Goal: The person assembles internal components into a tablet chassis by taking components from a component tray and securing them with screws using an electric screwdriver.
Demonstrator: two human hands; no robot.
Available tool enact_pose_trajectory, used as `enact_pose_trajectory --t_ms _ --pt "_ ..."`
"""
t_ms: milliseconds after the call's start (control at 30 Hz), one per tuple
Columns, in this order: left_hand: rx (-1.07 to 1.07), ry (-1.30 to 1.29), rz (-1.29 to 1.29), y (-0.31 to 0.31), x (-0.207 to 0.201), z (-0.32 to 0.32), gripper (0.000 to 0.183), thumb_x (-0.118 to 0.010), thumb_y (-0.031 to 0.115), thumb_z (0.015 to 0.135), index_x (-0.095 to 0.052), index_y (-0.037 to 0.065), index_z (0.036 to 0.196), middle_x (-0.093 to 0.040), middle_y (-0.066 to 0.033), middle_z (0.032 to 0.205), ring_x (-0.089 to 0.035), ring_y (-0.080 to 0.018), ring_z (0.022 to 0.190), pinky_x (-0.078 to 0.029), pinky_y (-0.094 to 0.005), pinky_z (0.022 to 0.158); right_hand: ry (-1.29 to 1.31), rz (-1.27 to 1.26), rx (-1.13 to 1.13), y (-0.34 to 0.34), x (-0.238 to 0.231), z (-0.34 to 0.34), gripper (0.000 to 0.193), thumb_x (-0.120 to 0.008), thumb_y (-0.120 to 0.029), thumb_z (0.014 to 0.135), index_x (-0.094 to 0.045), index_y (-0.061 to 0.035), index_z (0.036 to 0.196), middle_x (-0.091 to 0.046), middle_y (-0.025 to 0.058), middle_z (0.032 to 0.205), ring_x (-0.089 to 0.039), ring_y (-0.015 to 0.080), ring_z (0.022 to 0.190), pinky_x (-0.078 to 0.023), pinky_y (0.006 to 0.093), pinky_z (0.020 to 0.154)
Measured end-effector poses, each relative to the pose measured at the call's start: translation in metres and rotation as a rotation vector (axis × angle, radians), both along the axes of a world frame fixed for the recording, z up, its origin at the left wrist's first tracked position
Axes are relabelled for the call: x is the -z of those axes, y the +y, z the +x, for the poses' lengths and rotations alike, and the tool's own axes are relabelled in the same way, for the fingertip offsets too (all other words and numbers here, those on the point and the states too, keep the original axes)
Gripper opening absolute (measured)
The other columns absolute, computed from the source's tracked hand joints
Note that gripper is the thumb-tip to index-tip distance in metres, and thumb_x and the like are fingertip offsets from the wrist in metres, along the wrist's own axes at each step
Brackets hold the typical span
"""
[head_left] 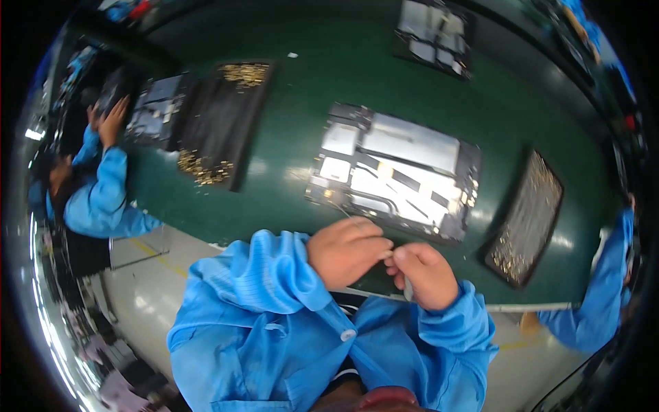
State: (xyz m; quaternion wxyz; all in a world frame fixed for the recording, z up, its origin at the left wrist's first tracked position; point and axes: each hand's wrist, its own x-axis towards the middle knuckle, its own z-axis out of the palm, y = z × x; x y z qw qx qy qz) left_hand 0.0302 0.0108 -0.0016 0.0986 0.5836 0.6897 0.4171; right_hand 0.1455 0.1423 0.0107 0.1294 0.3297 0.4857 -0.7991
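Note:
At the near edge of the table my left hand (347, 251) and my right hand (424, 272) meet, fingertips almost touching. My left hand is closed; a thin dark line sticks out past its knuckles towards the device, too fine to name. The thumb and fingers of my right hand are pinched together, and a small pale piece (408, 289) shows below them; its kind is unclear. Just beyond my hands lies an opened flat electronic device (409, 140), with silver panels, black parts and a dark frame. Neither hand visibly touches it.
A dark mat (221, 117) with small gold-coloured pieces lies on the green table (288, 89) at left, beside another opened device (156, 110). A black tray (532, 220) of similar pieces stands at right. A third device (434, 34) lies far off. Co-workers in blue sit at both sides.

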Motion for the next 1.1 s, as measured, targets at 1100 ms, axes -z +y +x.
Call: enact_pose_trajectory --t_ms 1100 --pt "-0.144 0.297 -0.164 0.051 0.016 0.006 0.021 -0.064 0.006 0.058 -0.058 0.008 0.078 -0.051 -0.0064 0.081 -0.047 -0.0271 0.084 -0.037 -0.0357 0.073 0.417 0.952 0.737 0.019 0.036 -0.007 0.040 -0.026 -0.031 0.087 -0.032 0.0030 0.107 -0.054 0.0152 0.087 -0.050 0.0168 0.074 -0.040 0.0305 0.071"
